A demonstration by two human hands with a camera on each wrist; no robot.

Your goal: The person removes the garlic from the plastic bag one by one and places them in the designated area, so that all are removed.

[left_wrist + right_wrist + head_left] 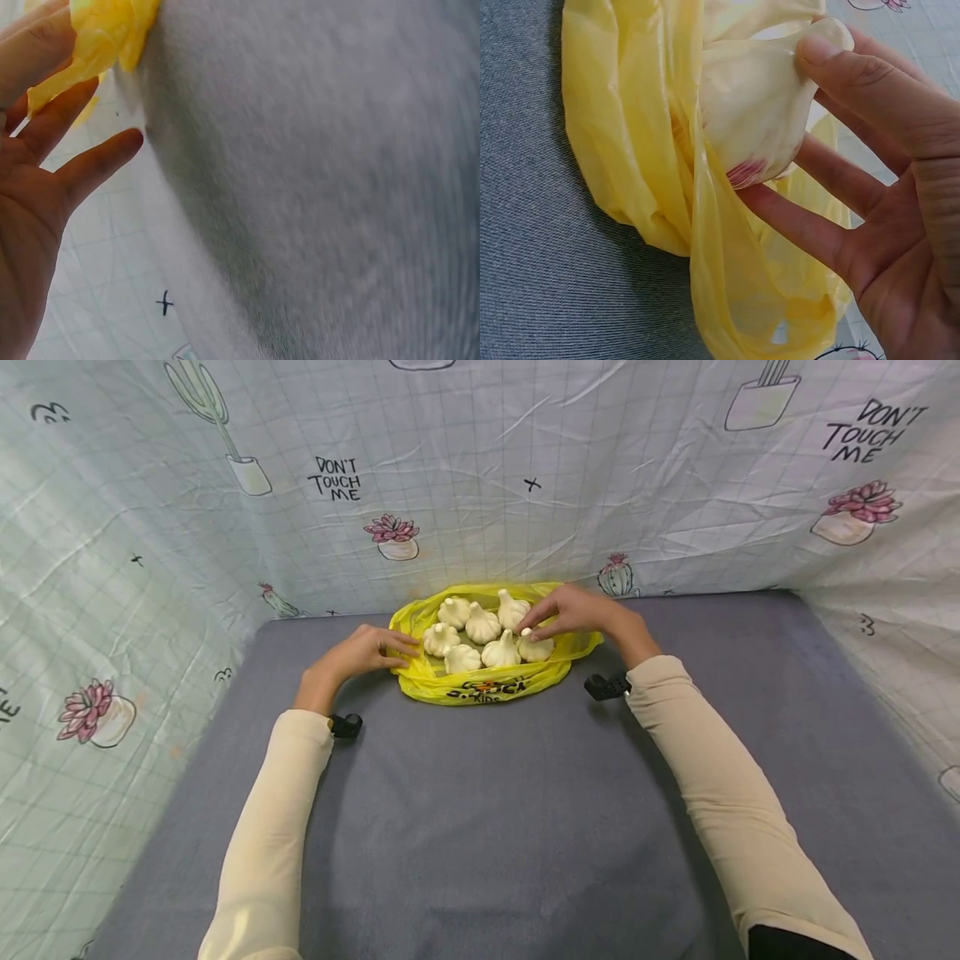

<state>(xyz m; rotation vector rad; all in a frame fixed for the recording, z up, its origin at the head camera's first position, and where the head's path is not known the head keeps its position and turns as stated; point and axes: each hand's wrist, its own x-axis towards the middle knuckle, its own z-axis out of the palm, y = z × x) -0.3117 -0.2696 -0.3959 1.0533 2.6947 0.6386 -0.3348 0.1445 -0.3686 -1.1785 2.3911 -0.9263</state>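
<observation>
A yellow plastic bag [491, 687] lies with its mouth spread, showing several white garlic bulbs [482, 623] inside. At the bag's left rim, my left hand [369, 649] pinches the yellow plastic [105, 37] between thumb and fingers, with the little finger sticking out apart. My right hand [577, 613] reaches over the right rim and grips a garlic bulb [757, 112]. Its thumb presses the neck while the fingers lie behind and under the bulb, whose base has a pinkish patch. Yellow plastic hides part of that bulb in the right wrist view.
The bag rests on a grey cloth-covered table [480, 802], near the back edge. A pale printed curtain [480, 468] hangs behind and along both sides. Small black devices sit at the left wrist [347, 726] and right wrist [606, 686].
</observation>
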